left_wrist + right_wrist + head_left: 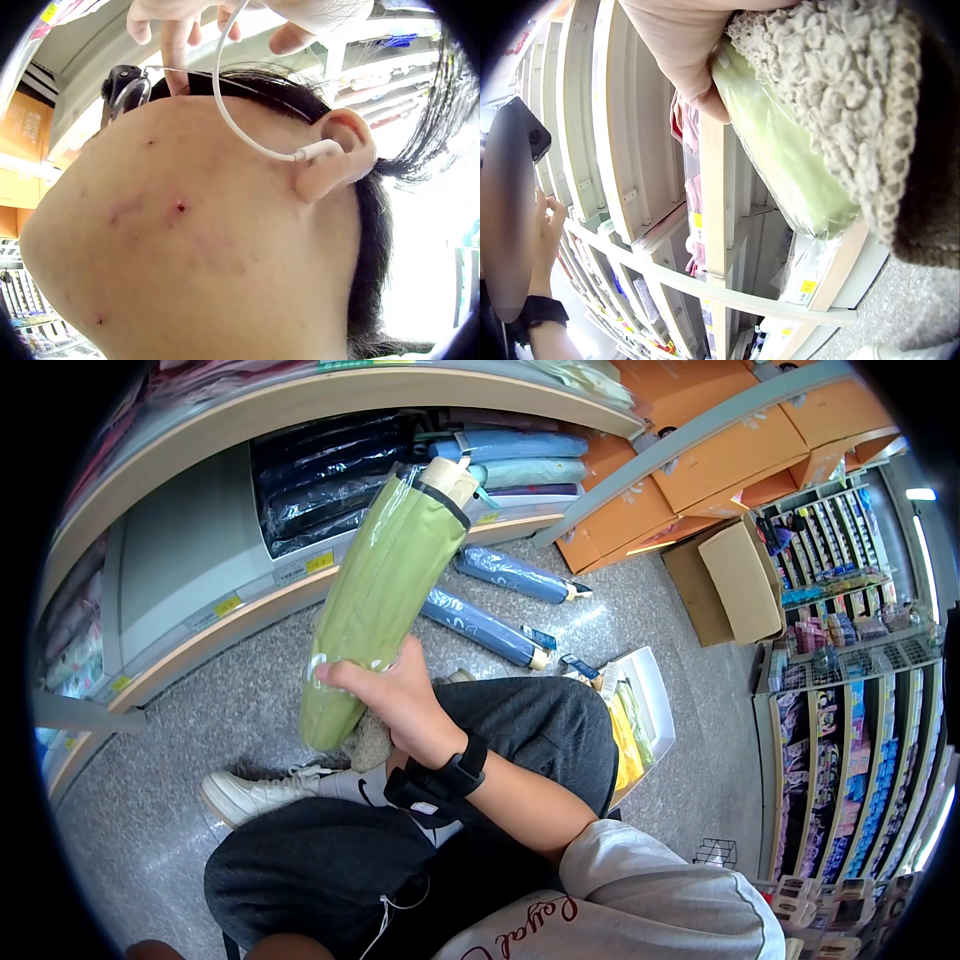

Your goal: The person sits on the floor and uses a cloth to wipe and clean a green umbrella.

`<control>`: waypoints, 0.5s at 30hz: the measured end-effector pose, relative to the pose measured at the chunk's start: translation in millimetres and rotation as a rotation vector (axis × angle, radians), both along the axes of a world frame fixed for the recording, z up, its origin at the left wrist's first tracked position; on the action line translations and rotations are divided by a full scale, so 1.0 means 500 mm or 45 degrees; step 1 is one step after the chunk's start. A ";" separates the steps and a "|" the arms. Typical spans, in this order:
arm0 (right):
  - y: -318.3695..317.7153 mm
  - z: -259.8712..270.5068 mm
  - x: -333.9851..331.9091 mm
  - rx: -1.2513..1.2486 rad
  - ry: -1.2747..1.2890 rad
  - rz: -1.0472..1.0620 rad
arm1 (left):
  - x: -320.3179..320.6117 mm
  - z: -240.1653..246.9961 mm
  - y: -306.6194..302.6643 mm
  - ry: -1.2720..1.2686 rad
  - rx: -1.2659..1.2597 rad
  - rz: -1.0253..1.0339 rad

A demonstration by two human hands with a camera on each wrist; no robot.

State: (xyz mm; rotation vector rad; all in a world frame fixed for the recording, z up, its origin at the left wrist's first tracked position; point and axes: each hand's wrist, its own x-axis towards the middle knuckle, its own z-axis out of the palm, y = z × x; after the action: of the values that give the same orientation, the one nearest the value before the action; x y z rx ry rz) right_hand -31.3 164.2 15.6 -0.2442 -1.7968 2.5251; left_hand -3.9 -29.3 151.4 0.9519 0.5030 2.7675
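In the head view, my right hand [400,700] grips the lower part of a green folded umbrella [390,570] in clear plastic, thumb across its front, pale handle pointing up toward the shelf. A grey fluffy cloth [372,745] lies under that hand. In the right wrist view, the fingers [694,67] press against the green wrapped umbrella [780,150] beside the fluffy cloth [832,97]. My left hand [184,11] is raised near the head in the left wrist view, one extended finger touching by the glasses; a white earphone cable [225,105] hangs beside it.
Wrapped umbrellas fill the shelf bin [320,490]. Two blue umbrellas [515,575] lie on the floor, near a white box [655,705] holding yellow and green packages. An open cardboard box [740,585] and display racks [850,760] stand to the right.
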 end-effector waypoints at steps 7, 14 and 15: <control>0.000 0.003 -0.002 0.031 0.005 -0.016 | -0.033 -0.026 -0.036 -0.143 -0.185 0.210; 0.011 0.041 0.005 -0.021 0.048 -0.061 | -0.065 -0.077 -0.005 -0.595 0.020 0.248; 0.014 0.047 0.007 -0.029 0.052 -0.066 | -0.063 -0.074 -0.012 -0.582 0.072 0.210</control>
State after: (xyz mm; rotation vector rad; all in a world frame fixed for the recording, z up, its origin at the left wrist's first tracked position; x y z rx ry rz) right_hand -27.8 171.3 39.1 -0.2351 -1.7254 2.4973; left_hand -35.3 -35.5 114.5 0.2718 0.4434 3.0239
